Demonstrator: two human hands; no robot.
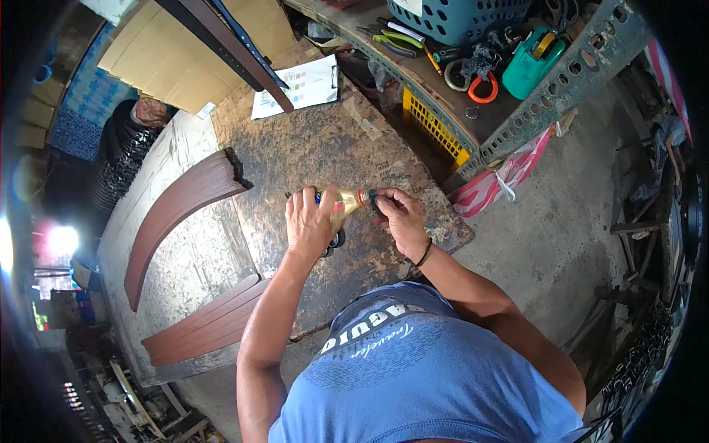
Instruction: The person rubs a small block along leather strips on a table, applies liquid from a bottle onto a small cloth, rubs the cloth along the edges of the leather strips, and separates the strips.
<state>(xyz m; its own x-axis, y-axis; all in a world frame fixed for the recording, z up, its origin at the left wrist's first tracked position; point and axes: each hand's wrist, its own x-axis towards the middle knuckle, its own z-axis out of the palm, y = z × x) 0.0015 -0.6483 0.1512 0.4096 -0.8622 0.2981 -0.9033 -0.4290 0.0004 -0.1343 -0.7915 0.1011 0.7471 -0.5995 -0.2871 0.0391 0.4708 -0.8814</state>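
My left hand (310, 219) is wrapped round a small clear bottle (348, 203) with yellowish contents, held on its side above the worn wooden table (295, 159). The bottle's neck, with a red ring, points right. At that neck, the fingers of my right hand (399, 217) are pinched on a small dark piece, perhaps the cap. A dark looped object (336, 241) shows partly below my left hand; most of it is hidden.
Brown curved strips (185, 193) and a stack of flatter brown strips (207, 323) lie on the left. A clipboard with paper (306, 87) is at the back. Right of it, a metal-edged shelf (443, 88) holds pliers, a green tape dispenser (533, 63) and a basket (450, 18).
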